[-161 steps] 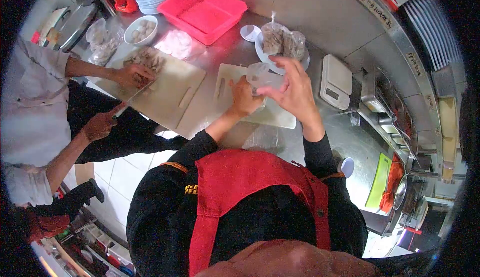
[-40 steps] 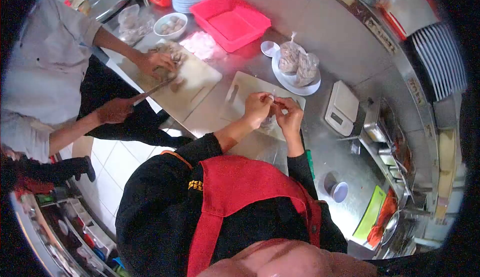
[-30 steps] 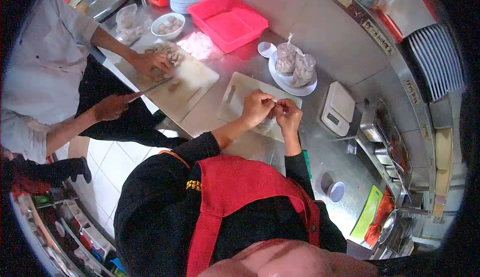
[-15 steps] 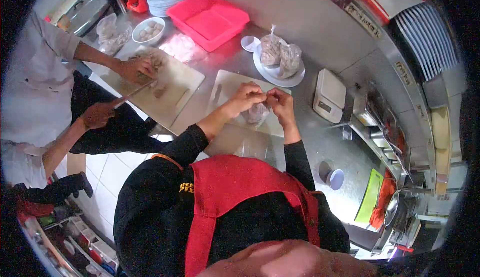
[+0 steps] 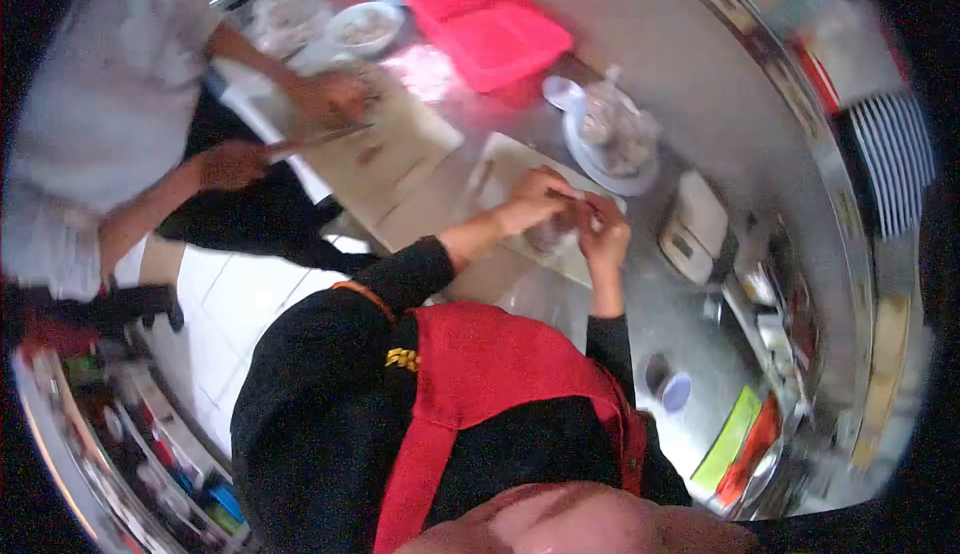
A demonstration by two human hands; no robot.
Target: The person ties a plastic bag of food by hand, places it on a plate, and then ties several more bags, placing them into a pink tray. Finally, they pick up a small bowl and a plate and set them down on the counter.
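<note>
My left hand (image 5: 535, 201) and my right hand (image 5: 604, 236) meet fingertip to fingertip above a white cutting board (image 5: 508, 162). Both are closed, pinching the gathered top of a clear plastic bag (image 5: 547, 238). The bag hangs just below my fingers, over the board; its contents are blurred. Beyond the board, a white plate (image 5: 648, 182) carries filled plastic bags (image 5: 618, 132), at least one knotted at the top. A small white dish (image 5: 562, 92) sits beside that plate.
To the left, a co-worker's hand holds a knife (image 5: 322, 139) over another cutting board (image 5: 425, 144). A red plastic basket (image 5: 490, 29) and a white bowl (image 5: 365, 29) stand behind. On the right are a kitchen scale (image 5: 695, 226), a small cup (image 5: 675, 391) and a green board (image 5: 727, 441).
The whole view has swung, so the counter and its things appear shifted right and slightly down. My hands stay together on the bag's top. The co-worker keeps the knife at the board.
</note>
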